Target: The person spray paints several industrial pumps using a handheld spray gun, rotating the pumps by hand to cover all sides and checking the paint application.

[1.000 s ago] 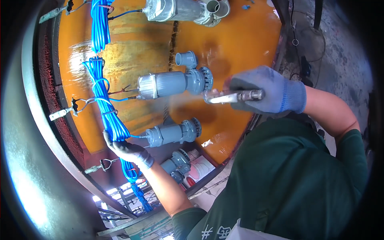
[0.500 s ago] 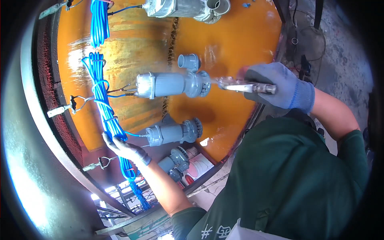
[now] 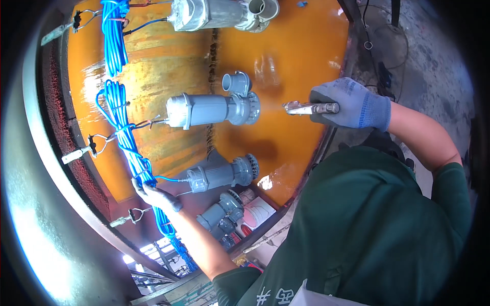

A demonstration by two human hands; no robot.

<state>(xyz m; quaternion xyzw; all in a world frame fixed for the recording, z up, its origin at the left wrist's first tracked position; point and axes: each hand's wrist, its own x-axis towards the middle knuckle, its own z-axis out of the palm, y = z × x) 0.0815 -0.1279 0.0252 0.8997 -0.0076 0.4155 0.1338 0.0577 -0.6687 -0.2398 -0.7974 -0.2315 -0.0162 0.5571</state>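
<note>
Your right hand (image 3: 349, 104), gloved and clenched round a metal spray gun (image 3: 311, 107), has drawn back to the right since a second ago, so its nozzle now stands apart from the middle grey pump (image 3: 212, 108) rather than at its flange. I judge that end of the pump is getting a wider pass. Your left hand (image 3: 155, 195) stays gripping the blue cable (image 3: 122, 127) down at the lower left, just beside the lower pump (image 3: 222, 174).

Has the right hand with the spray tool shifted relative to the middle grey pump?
Yes. The right hand with the spray tool has moved up and away from the middle grey pump.
</note>
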